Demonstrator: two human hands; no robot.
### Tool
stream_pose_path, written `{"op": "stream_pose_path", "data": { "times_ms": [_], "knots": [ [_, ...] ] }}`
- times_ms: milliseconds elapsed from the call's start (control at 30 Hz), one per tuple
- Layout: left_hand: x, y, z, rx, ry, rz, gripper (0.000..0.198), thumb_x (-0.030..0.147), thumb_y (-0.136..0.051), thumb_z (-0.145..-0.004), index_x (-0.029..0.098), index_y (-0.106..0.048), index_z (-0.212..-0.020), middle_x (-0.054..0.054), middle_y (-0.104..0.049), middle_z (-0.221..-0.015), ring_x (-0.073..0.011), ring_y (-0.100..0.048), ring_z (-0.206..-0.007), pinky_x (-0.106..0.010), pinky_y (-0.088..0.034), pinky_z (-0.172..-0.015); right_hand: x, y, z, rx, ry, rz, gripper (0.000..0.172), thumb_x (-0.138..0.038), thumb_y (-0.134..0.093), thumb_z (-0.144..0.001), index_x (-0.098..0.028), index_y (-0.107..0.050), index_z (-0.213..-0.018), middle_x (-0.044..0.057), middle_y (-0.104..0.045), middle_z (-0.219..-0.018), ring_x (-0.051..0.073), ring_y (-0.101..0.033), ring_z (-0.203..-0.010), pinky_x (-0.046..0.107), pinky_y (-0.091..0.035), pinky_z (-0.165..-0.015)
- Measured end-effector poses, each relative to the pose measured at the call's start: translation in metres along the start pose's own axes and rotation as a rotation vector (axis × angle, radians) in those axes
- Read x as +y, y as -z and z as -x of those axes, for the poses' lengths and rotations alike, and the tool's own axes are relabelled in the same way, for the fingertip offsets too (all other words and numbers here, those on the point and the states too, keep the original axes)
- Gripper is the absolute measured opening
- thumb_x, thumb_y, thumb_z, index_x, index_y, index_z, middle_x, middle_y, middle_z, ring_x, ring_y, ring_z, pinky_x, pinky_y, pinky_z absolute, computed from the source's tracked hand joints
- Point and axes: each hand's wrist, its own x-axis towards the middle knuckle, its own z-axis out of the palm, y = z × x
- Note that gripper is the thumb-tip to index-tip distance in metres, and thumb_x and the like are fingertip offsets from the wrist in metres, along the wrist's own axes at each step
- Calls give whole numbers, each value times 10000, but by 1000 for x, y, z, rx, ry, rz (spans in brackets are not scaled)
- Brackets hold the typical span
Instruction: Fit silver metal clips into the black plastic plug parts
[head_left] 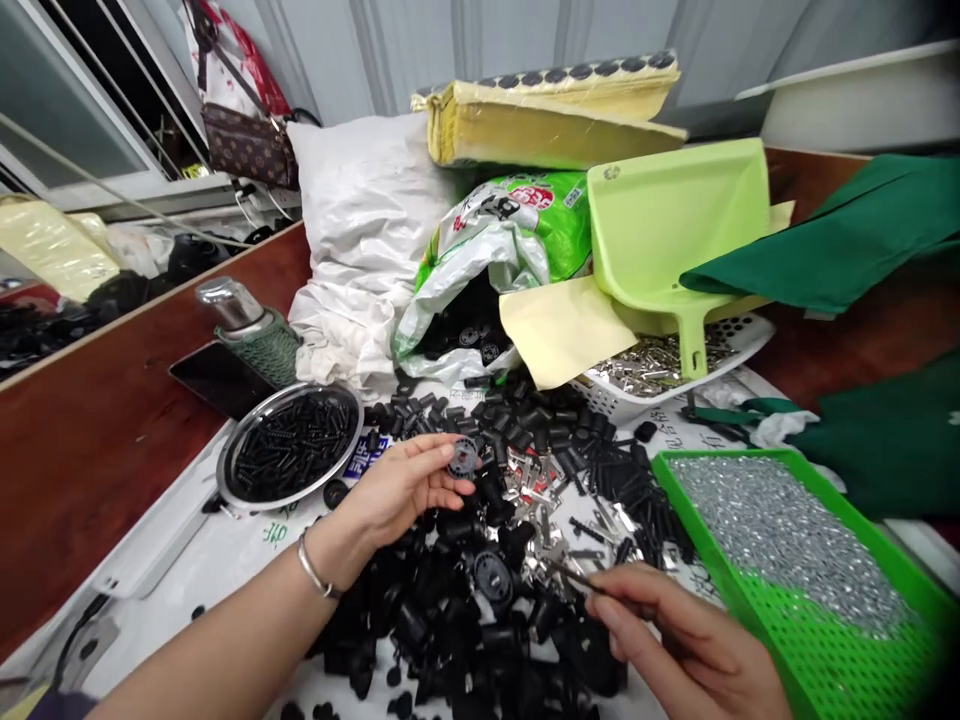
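My left hand [409, 480] is closed on a round dark plastic disc [463, 458], pinched at its edge between thumb and fingers. My right hand [690, 640] grips a thin, dark, pointed tool [568, 574] whose exact kind I cannot make out; its tip points left over the pile. Below both hands spreads a heap of black plastic parts [420, 610]. Among them lies another round disc [493, 580] facing up. Flat silvery metal pieces [551, 500] and short black ribbed rods [622, 480] are scattered just beyond my right hand.
A metal dish [358, 408] of black ribbed pieces stands left, by a phone [217, 380] and a bottle [238, 305]. At right sits a green tray [787, 610] of small metal pieces. Behind are a light-green dustpan [675, 220], a white basket [611, 403] and an opened bag [559, 225].
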Motion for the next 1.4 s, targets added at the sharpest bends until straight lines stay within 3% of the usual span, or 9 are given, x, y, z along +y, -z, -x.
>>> {"op": "stream_pose_path", "data": {
  "times_ms": [133,333,467,567,867,1067,1200,1400],
  "knots": [
    [-19,-7,44,-164,164,418,369,202,-681,-735,101,-567,-1071,-129,-651,-1001,-149,-670,-710,-225,-548,-604,-21,-8,1,-85,142,122,60,-221,-569,-833,-215,-622,-861,28,-658,-766,159,-629,-651,226,-520,-557],
    [-36,-12,70,-226,151,369,430,253,-673,-759,104,-567,-1148,-84,-679,-823,-129,-661,-685,-203,-536,-621,-40,-21,0,-199,334,294,88,-179,-489,-879,-177,-570,-914,42,-633,-738,150,-596,-614,263,-489,-552],
    [-41,-11,77,-216,98,300,391,251,-646,-782,147,-583,-1153,-74,-675,-881,-123,-651,-738,-200,-529,-638,-45,-23,0,-240,388,382,116,-176,-449,-890,-170,-562,-916,44,-619,-705,147,-581,-591,265,-467,-542],
    [-42,-11,81,-206,71,287,386,215,-664,-761,161,-596,-1136,-55,-668,-873,-120,-645,-759,-190,-527,-634,-47,-23,3,-278,323,359,126,-198,-454,-893,-167,-575,-908,38,-610,-696,142,-569,-573,262,-455,-531],
    [-46,-8,89,-221,18,240,342,244,-603,-819,176,-588,-1154,-61,-698,-861,-128,-657,-789,-195,-540,-657,-52,-29,-2,-314,-145,65,182,-315,-537,-840,-181,-624,-754,0,-601,-593,113,-530,-489,205,-427,-422],
    [-51,-2,89,-312,66,373,320,267,-592,-833,196,-603,-1145,-86,-700,-920,-163,-675,-816,-219,-558,-651,-55,-31,-8,-368,-401,-170,191,-346,-596,-764,-169,-618,-696,-19,-564,-526,62,-462,-373,147,-377,-334],
    [-53,-1,91,-354,85,478,310,247,-634,-803,205,-627,-1110,-69,-707,-884,-154,-684,-791,-184,-558,-620,-58,-32,-10,-377,-439,-212,197,-360,-606,-740,-172,-609,-684,-22,-560,-525,57,-459,-369,141,-380,-331],
    [-56,1,96,-375,90,494,300,281,-540,-869,171,-614,-1138,-104,-710,-885,-166,-686,-783,-213,-567,-636,-62,-34,-8,-323,-355,-169,170,-314,-594,-755,-168,-595,-669,-24,-536,-501,62,-442,-381,151,-363,-342]
  ]
}}
